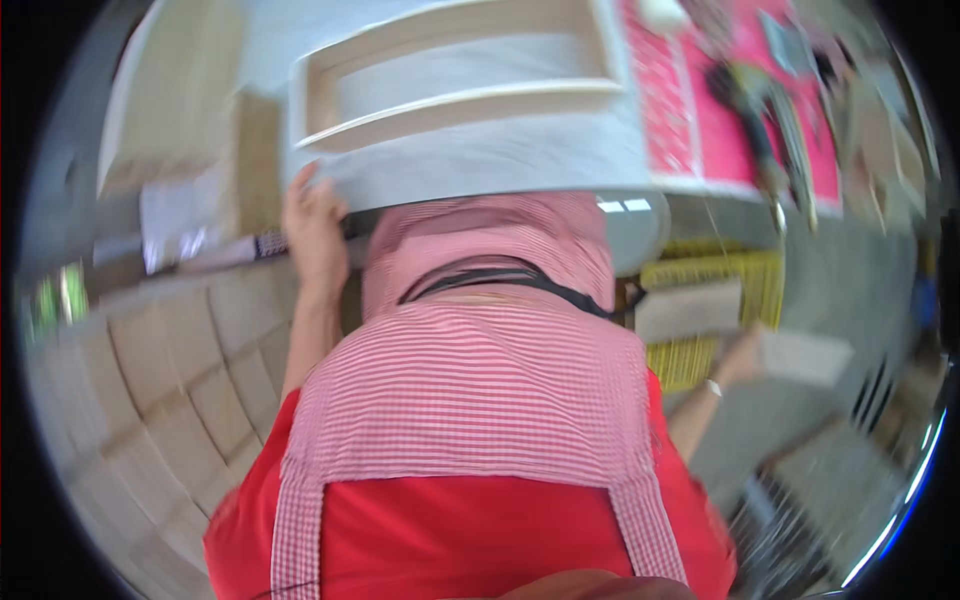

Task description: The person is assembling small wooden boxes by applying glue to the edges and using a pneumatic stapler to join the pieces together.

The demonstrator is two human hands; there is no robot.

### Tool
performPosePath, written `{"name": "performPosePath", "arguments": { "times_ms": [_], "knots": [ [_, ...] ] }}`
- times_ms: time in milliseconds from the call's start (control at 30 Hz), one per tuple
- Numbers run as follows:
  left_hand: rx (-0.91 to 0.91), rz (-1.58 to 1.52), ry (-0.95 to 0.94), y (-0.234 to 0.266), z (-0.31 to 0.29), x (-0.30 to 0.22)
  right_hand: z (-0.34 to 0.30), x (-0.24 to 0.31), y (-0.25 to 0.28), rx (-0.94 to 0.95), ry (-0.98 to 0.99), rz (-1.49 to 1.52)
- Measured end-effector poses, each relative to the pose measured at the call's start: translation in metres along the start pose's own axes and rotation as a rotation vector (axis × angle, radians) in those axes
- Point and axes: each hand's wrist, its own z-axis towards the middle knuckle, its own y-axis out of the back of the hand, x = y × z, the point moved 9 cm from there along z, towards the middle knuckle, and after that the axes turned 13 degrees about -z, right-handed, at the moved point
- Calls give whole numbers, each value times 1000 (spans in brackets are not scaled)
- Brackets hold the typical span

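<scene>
My left hand (315,225) rests at the near edge of the white-topped table, blurred, its fingers loosely bent and somewhat apart with nothing in them. Just beyond it on the table lies a pale wooden rectangular frame (460,105), like a shallow box with low walls. My right hand (740,358) is low at my right side, closed on one end of a small flat pale wooden board (805,358). Beside that hand stands a yellow plastic crate (765,285), with another pale board (688,310) lying across it.
Pliers-like tools (775,140) lie on a pink sheet (670,110) at the table's right. Long wooden pieces (175,90) are stacked at the left. Below them, rows of light brown blocks or boxes (180,430) fill the left side. A round stool seat (637,235) shows under the table.
</scene>
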Motion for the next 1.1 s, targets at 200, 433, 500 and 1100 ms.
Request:
{"name": "performPosePath", "arguments": {
  "times_ms": [200, 433, 500, 1100],
  "knots": [
    [41, 19, -3, 17, -11, -3, 6, 223, 134, -81, 694, 515],
    [-69, -57, -137, 40, -28, -11, -246, 432, 121, 495, 1791, 259],
    [-81, -41, -167, 44, -24, -13, -307, 452, 122, 479, 1984, 139],
    [78, 784, -755, -17, 18, -94, -411, 509, 98, 333, 2449, -172]
  ]
}}
